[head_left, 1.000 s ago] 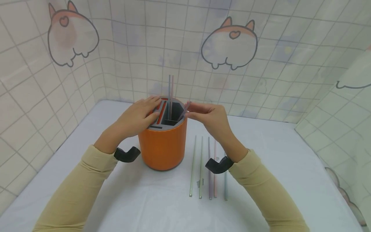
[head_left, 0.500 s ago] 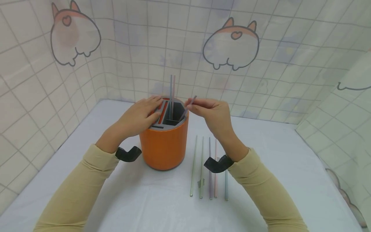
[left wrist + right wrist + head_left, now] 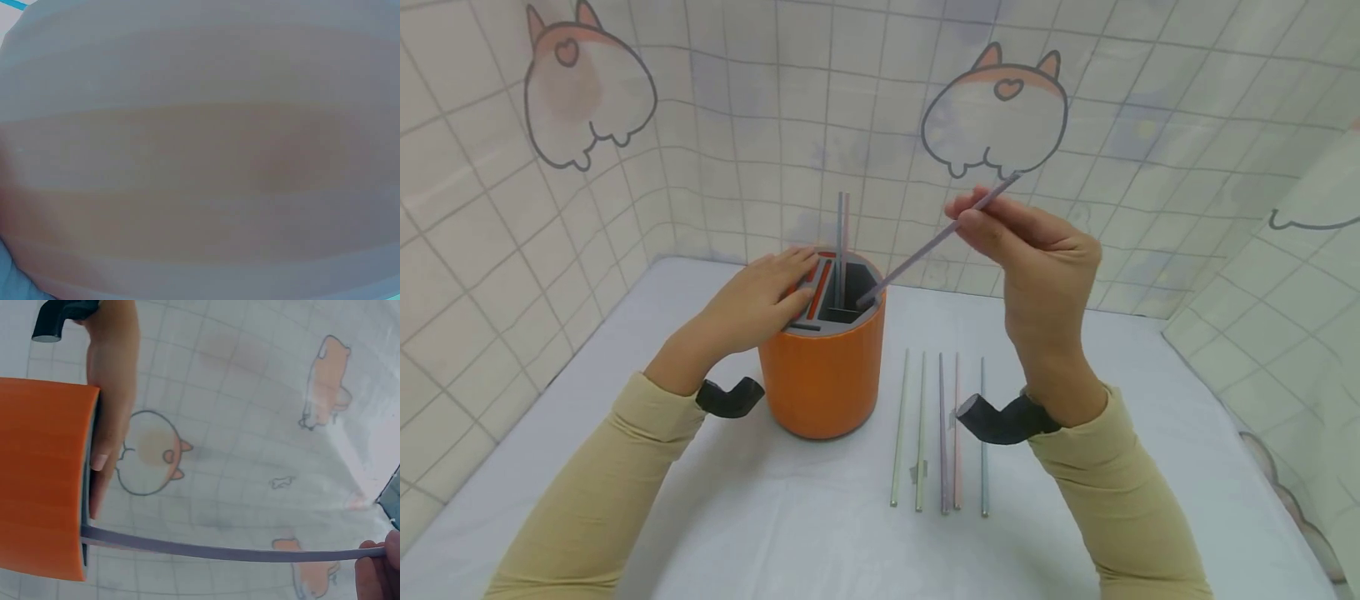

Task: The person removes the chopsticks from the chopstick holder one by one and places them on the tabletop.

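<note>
The right grip (image 3: 1041, 262) pinches a purple stick (image 3: 921, 254) between thumb and fingertips, closed on it near its upper end. The stick slants down to the left, its lower end at the right side of the large compartment of a pot (image 3: 822, 383); I cannot tell how far in it reaches. The left grip (image 3: 758, 296) holds nothing; its fingers lie fairly straight across the left of the pot's grey insert (image 3: 842, 327).

The orange pot stands upright towards the bench's far edge, nearer its far left corner than its far right. A blue stick (image 3: 840, 233) and a pink stick (image 3: 847, 229) stand side by side in the large compartment; red slots show beside it.

Right of the pot, five more sticks lie apart on the white bench (image 3: 760, 517), ends towards its near and far edges: green (image 3: 900, 427), green (image 3: 921, 425), purple (image 3: 943, 433), pink (image 3: 957, 467) and blue (image 3: 984, 475), from left to right. Behind the far edge hangs a checked curtain (image 3: 880, 125) with animal drawings. The left wrist view is too blurred to read.
</note>
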`<action>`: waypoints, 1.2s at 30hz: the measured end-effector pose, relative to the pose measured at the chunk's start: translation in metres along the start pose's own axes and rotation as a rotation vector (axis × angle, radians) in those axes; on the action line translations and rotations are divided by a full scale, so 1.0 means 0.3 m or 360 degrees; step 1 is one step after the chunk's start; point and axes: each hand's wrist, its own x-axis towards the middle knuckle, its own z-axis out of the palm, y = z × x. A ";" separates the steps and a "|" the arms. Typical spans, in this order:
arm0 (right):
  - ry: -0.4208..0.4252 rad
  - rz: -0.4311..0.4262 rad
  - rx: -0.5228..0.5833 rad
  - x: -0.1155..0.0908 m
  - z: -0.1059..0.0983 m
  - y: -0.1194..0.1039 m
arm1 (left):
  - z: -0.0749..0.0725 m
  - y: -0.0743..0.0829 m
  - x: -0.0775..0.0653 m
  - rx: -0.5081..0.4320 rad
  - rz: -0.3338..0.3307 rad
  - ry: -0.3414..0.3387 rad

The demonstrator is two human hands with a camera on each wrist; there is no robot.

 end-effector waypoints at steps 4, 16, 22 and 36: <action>0.0145 -0.0008 0.0160 0.018 -0.023 -0.055 | -0.005 0.003 0.000 -0.0005 -0.0001 -0.0006; 0.0361 0.0395 0.0181 0.084 -0.191 -0.077 | -0.007 -0.005 -0.006 0.0001 0.0020 0.0015; 0.0254 0.0837 -0.0060 0.097 -0.328 0.023 | -0.009 -0.008 -0.005 0.0003 0.0018 0.0021; -0.0134 0.1662 -0.0531 -0.014 -0.616 0.240 | 0.002 -0.007 0.003 -0.0009 0.0012 0.0004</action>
